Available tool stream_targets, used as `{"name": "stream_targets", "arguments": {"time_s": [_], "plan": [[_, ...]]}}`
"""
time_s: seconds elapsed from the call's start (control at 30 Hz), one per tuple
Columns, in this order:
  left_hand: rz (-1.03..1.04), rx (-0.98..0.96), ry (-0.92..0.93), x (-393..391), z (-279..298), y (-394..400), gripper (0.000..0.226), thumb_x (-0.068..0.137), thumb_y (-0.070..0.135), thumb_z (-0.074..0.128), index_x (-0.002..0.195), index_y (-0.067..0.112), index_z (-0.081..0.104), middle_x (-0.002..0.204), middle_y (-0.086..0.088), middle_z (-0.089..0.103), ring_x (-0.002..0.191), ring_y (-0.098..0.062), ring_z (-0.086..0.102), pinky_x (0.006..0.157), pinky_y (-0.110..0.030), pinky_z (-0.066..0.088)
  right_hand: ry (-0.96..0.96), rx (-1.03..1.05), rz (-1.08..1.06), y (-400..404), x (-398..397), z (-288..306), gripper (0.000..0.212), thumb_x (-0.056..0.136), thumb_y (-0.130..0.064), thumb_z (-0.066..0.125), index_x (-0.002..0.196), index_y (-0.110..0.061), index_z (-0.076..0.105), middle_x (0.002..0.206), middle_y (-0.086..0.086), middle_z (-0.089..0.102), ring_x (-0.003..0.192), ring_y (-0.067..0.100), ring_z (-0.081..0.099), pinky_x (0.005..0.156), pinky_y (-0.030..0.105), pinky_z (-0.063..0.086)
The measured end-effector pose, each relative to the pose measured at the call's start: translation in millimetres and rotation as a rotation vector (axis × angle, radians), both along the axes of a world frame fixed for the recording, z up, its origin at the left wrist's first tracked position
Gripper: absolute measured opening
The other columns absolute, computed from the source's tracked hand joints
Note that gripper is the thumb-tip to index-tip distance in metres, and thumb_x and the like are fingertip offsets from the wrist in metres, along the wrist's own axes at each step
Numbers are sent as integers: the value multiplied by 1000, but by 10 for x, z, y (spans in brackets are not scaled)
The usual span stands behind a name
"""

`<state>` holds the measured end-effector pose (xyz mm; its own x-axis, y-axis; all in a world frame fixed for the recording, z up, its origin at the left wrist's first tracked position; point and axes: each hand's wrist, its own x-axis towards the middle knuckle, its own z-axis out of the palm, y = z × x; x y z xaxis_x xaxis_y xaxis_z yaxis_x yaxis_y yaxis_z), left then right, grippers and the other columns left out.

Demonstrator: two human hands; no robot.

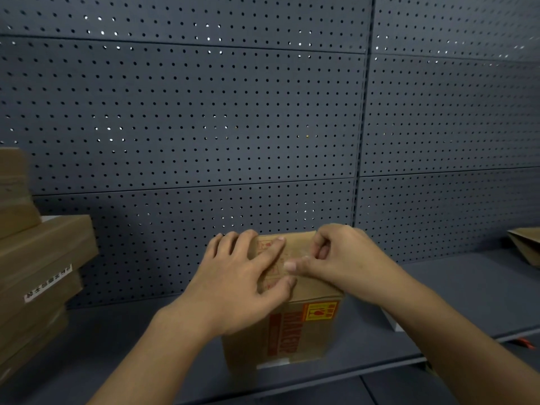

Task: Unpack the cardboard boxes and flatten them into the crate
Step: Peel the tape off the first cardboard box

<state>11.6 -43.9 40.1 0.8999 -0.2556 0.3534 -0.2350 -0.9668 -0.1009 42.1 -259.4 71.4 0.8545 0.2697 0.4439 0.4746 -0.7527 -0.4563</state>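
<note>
While the cardboard box [295, 325] stands upright on the shelf [455, 290] directly beneath both hands, the left hand [236, 276] presses flat on its top; the right hand [336, 258] pinches the top seam, nearer the tape.

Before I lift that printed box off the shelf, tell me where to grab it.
Grip the printed box by its two narrow side walls, low down, coming from above with a hand on each side. It stands upright and tall on the shelf, and the left hand and right hand are already on its top.
</note>
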Motion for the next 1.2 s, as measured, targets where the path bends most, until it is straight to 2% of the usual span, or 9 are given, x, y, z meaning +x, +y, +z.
{"name": "stream_targets", "arguments": {"time_s": [0.23, 0.37, 0.47, 0.57, 0.67, 0.87, 0.97, 1.03, 1.2], "plan": [[4, -8, -2, -20, -5, 0, 79, 90, 84, 7, 161, 51, 1, 164, 5, 12, 153, -23, 7, 128, -48, 0, -111, 97, 32, -17, 6, -149, 27, 91, -34, 73, 73, -21, 58, 78, -6, 58, 69, 9, 54, 63, 30, 48], [6, -30, 10, -29, -10, 4, 80, 89, 86, 7, 161, 52, -2, 164, 6, 9, 154, -22, 3, 128, -49, 0, -106, 227, -18, -40, -16, -247, 22, 93, -22, 66, 76, -15, 55, 69, -7, 52, 61, 6, 47, 54, 20, 35], [2, -41, 16, -39, 8, 12, 80, 89, 86, 9, 161, 52, -1, 165, 7, 10, 153, -21, 3, 129, -48, 1, -49, 316, -40, -71, -19, -258, 22, 93, -21, 64, 77, -11, 53, 61, -1, 52, 52, 11, 43, 49, 23, 35], [-1, -57, 39, -26, 20, 30, 79, 90, 86, 11, 160, 53, -2, 165, 8, 9, 153, -21, 2, 129, -47, 0, 28, 416, -46, -107, -14, -249, 18, 94, -19, 61, 81, -8, 55, 69, 11, 65, 63, 27, 59, 59, 41, 50], [-11, -65, 47, -5, 17, 38, 84, 84, 89, 5, 160, 54, -2, 165, 9, 10, 153, -21, 3, 129, -48, 2, 74, 528, -31, -116, -25, -268, 17, 97, -17, 59, 86, -5, 55, 71, 8, 69, 65, 23, 63, 61, 34, 55], [-11, -135, 79, 7, 37, 108, 79, 87, 90, 12, 159, 58, 1, 165, 11, 12, 153, -17, 5, 129, -45, 5, 191, 862, -12, -101, 4, -302, 10, 104, -9, 47, 96, -3, 48, 83, 22, 72, 70, 37, 68, 67, 49, 58], [-51, -204, 118, 67, 48, 212, 80, 83, 94, 13, 156, 63, 4, 164, 16, 14, 153, -13, 5, 129, -48, 9, 309, 1074, 39, -92, 34, -273, 3, 104, -5, 48, 102, -7, 46, 84, 27, 67, 66, 33, 66, 60, 43, 58], [-82, -258, 153, 98, 49, 263, 80, 79, 98, 14, 153, 67, 5, 163, 22, 12, 153, -8, 4, 125, -51, 21, 409, 1200, 98, -91, 71, -266, 5, 103, -5, 50, 105, -8, 46, 85, 26, 62, 63, 28, 65, 56, 38, 56], [-127, -353, 176, 100, 64, 387, 80, 78, 98, 20, 152, 69, 11, 158, 30, 14, 149, 4, 6, 120, -50, 32, 532, 1267, 264, -114, 120, -280, 21, 101, 0, 45, 118, -8, 56, 86, 24, 72, 70, 31, 68, 66, 41, 58]]}}
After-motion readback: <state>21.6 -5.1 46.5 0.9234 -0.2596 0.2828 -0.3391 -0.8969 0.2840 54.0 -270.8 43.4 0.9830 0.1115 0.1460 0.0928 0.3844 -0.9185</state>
